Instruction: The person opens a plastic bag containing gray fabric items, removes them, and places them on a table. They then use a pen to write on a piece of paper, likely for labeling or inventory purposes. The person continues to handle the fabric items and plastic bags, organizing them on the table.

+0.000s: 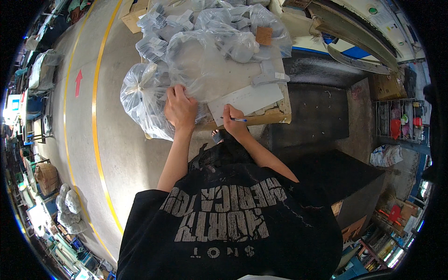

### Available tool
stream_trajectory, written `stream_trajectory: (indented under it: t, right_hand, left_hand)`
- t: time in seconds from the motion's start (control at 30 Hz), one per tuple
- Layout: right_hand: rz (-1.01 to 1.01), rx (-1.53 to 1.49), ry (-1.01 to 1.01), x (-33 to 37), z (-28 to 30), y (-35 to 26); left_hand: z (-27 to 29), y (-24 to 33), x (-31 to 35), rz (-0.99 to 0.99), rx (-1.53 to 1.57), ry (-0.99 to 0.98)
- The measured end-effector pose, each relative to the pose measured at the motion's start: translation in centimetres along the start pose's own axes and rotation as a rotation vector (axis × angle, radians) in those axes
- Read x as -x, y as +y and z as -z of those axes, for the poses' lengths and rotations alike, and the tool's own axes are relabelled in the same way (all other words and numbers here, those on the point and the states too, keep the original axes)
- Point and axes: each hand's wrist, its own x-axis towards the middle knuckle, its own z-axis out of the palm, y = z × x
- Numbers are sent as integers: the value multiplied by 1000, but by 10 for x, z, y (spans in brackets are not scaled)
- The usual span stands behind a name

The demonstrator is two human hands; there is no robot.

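My right hand (234, 120) is closed round a blue-ended pen (240, 120) at the near edge of a white sheet of paper (254, 99). That sheet lies on the worktable (235, 74), close to its front edge. My left hand (181, 108) rests with bent fingers at the edge of a clear plastic bag (191, 56); whether it grips the film, I cannot tell. Left of that hand stands a knotted clear bag (144, 100). Beyond the paper lies a grey flat part (269, 73).
Bags of grey parts (224, 23) cover the table's far side, with a brown square piece (263, 35) on top. A black bench surface (308, 107) adjoins at the right. At the left runs a floor with yellow lines (95, 93). A wire rack (399, 119) stands far right.
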Motion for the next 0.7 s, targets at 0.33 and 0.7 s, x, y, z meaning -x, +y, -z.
stream_trajectory:
  t: [0.33,0.7]
  right_hand:
    - [-163,-123,248,-2,49,21]
    - [-236,-172,354,-7,73,41]
  left_hand:
    - [0,1,1,10,-6,-7]
    - [2,1,1,17,-36,-29]
